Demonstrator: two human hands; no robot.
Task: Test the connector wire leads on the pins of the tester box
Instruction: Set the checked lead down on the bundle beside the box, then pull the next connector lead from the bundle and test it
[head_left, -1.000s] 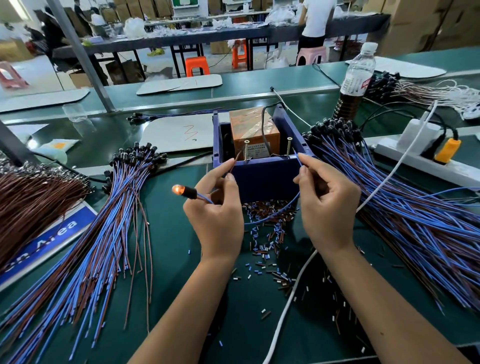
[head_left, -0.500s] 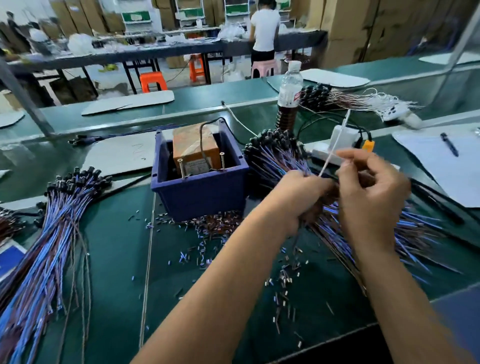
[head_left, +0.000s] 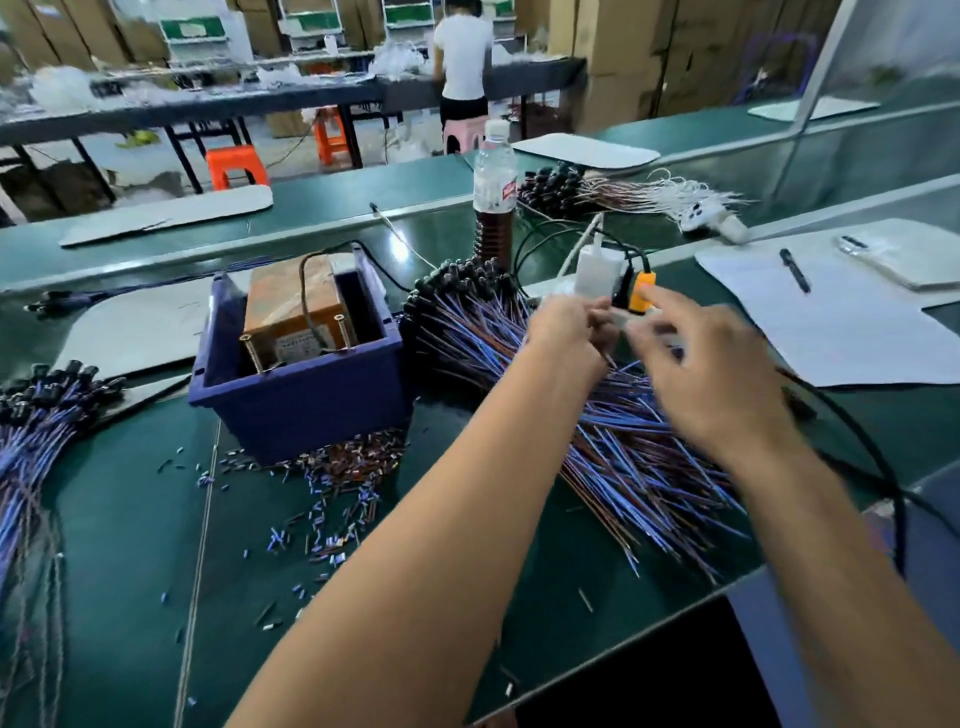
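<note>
1. Both hands are working away from the tester now; a second ago they were holding one wire's leads at its pins with the lamp end glowing, and they have since swung to the wire pile on the right.
2. I judge that test as finished, with the hands fetching the next wire.
3. The left hand is reaching across the body, forearm angled up and right, fingers curled at the pile's upper edge; it seems to be pinching something thin, but blur is hiding what.
4. The right hand is hovering just beside the left, over the pile, fingers spread and loosely bent; it is smeared by motion, so I cannot tell whether it is gripping a wire.
5. The tester is sitting in the blue bin, well left of both hands, its two pins standing free and untouched.
6. The tested pile is lying far left of the hands.
</note>
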